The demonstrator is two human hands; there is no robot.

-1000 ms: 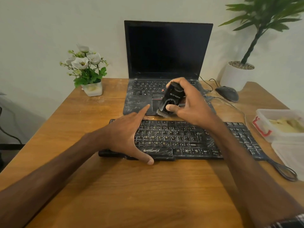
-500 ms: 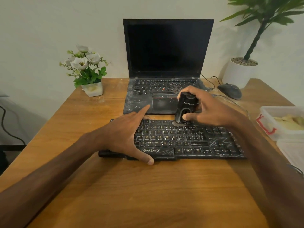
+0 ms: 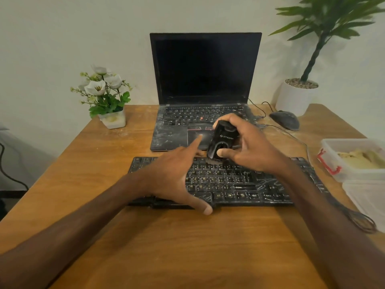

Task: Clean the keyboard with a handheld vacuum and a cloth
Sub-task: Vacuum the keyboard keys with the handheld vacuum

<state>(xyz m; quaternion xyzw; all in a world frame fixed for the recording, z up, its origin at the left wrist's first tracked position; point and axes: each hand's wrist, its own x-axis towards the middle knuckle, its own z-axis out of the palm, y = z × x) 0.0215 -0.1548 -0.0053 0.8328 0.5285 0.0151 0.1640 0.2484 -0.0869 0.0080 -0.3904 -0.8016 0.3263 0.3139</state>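
My right hand [image 3: 252,149] grips the handheld vacuum [image 3: 224,138]. It has slid left along the top row of the keyboard [image 3: 239,184], brush down, nearer my left hand [image 3: 175,174], which lies spread flat on the keyboard's left part.

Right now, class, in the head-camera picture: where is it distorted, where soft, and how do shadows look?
Head view: the sides of the black laptop screen splay outward, wide-angle distortion; the leaves of the tall green potted plant are soft; the small black handheld vacuum in the right hand shows a legible logo; shadows on the brown wooden table are faint, soft-edged.
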